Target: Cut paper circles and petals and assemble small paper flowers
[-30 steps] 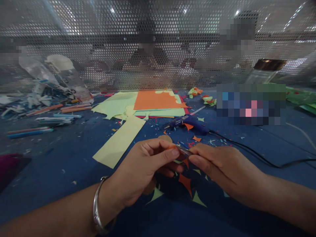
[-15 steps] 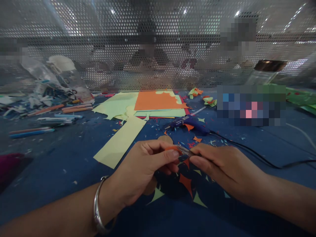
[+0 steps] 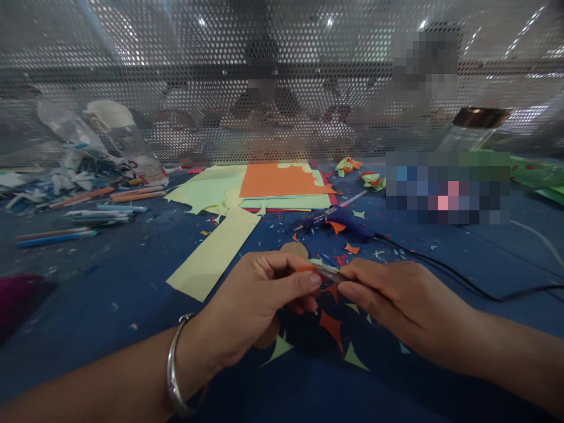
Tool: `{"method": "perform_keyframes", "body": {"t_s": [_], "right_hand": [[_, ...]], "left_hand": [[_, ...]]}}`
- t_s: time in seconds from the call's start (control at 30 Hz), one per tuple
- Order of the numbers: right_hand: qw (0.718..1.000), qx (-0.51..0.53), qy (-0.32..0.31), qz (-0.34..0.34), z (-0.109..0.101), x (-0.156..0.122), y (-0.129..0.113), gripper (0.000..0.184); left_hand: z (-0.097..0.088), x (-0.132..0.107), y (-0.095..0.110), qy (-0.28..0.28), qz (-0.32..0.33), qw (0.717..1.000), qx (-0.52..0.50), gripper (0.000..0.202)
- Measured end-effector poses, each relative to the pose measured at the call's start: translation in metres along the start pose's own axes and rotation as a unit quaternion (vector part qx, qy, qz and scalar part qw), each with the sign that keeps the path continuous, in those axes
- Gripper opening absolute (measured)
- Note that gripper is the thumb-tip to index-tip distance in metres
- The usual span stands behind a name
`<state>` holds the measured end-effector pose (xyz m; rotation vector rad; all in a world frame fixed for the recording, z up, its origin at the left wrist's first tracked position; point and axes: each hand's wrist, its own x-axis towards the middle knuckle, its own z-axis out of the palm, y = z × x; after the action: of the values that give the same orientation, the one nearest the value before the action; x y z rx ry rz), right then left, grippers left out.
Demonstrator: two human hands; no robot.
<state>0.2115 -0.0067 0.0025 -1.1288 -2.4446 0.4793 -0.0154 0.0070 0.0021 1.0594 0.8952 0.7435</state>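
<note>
Between the thumb and fingers of my left hand (image 3: 275, 288) is a small piece of orange paper (image 3: 305, 268), mostly covered by the fingers. My right hand (image 3: 396, 299) pinches slim metal tweezers (image 3: 329, 272), whose tips meet the paper at my left fingertips. A pale green sliver of paper shows beside the tips. Under my left hand lies a round brown piece (image 3: 294, 250), partly hidden. Orange scraps (image 3: 331, 329) and pale green scraps (image 3: 279, 351) with curved edges lie below the hands.
A blue glue gun (image 3: 337, 218) with a black cord lies behind my hands. A pale yellow paper strip (image 3: 214, 252) is at left, stacked coloured sheets (image 3: 273, 181) behind it. Rolled paper flowers (image 3: 373, 180), pencils (image 3: 57, 237) and bottles (image 3: 127, 141) stand or lie around. A perforated metal screen (image 3: 211, 111) closes the back.
The tweezers and the paper have shifted slightly at my left fingertips, and a pale green edge now shows there. Both hands stay almost in place.
</note>
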Motion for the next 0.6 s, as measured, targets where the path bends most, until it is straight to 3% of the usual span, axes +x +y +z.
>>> {"method": "perform_keyframes", "body": {"t_s": [0.6], "right_hand": [[1.000, -0.012, -0.008, -0.009, 0.0009, 0.0005, 0.0013, 0.039]], "left_hand": [[-0.0079, 0.0016, 0.0033, -0.037, -0.019, 0.999, 0.016, 0.014]]}}
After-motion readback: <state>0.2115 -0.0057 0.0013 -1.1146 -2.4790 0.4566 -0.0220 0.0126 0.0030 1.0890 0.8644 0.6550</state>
